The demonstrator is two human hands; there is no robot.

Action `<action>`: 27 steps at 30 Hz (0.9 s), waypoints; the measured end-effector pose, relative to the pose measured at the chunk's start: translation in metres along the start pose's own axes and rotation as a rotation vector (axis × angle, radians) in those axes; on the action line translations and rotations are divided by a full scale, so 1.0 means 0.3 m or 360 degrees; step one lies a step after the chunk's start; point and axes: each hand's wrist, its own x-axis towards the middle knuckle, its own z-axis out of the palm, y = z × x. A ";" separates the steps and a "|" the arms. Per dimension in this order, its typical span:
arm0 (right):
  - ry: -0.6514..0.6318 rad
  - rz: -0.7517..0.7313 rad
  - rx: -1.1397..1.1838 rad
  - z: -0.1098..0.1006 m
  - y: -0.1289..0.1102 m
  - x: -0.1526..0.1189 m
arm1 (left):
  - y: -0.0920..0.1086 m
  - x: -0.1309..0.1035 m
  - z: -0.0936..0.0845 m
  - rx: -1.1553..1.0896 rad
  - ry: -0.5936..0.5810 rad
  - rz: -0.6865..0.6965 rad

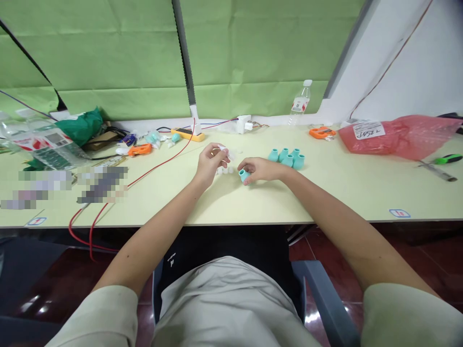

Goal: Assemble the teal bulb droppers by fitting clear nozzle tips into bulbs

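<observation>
My right hand (261,169) is closed around a small teal bottle-shaped piece (243,176), its open mouth tilted toward me just above the table. To its left my left hand (210,163) pinches a small whitish, see-through piece (223,148) between thumb and fingers; its exact kind is too small to make out. Several small white round pieces (224,170) lie on the table between the hands, partly hidden by my left fingers. Beyond my right wrist several more teal bottle-shaped pieces (286,159) stand grouped together.
On the pale table (347,193), a red plastic package (390,137) lies at right near a green-handled tool (447,159). A clear bottle (301,102) and orange clamp (321,132) are behind. A yellow multimeter (188,134), red cable (159,166) and packed bottles (47,144) occupy the left.
</observation>
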 end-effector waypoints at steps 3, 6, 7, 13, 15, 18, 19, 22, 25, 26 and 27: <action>0.0059 -0.0095 -0.0124 -0.024 -0.017 -0.013 | 0.006 -0.016 0.018 0.0133 -0.0071 0.0077; 0.0143 -0.0155 -0.0068 -0.041 -0.033 -0.026 | 0.007 -0.025 0.027 0.0172 -0.0125 0.0057; 0.0135 -0.0146 -0.0035 -0.043 -0.037 -0.030 | 0.006 -0.027 0.027 0.0178 -0.0131 0.0043; 0.0162 -0.0106 -0.0093 -0.036 -0.057 -0.050 | -0.011 -0.025 0.015 0.0232 -0.0190 0.0059; 0.0235 -0.0128 -0.0159 -0.032 -0.058 -0.051 | -0.014 -0.025 0.013 0.0192 -0.0203 0.0043; 0.0335 -0.0127 -0.0217 -0.026 -0.056 -0.049 | -0.014 -0.028 0.015 0.0130 -0.0191 -0.0020; 0.0352 -0.0124 -0.0225 -0.024 -0.055 -0.048 | -0.013 -0.030 0.017 0.0109 -0.0184 -0.0038; 0.0389 -0.0122 -0.0235 -0.018 -0.051 -0.044 | -0.005 -0.039 0.023 0.0015 -0.0190 -0.0041; 0.0437 -0.0169 -0.0296 -0.013 -0.047 -0.040 | 0.001 -0.044 0.026 0.0005 -0.0247 -0.0069; 0.0456 -0.0205 -0.0345 -0.011 -0.045 -0.039 | 0.001 -0.044 0.026 0.0029 -0.0270 -0.0098; 0.0470 -0.0243 -0.0405 -0.010 -0.044 -0.038 | -0.001 -0.044 0.027 0.0050 -0.0297 -0.0135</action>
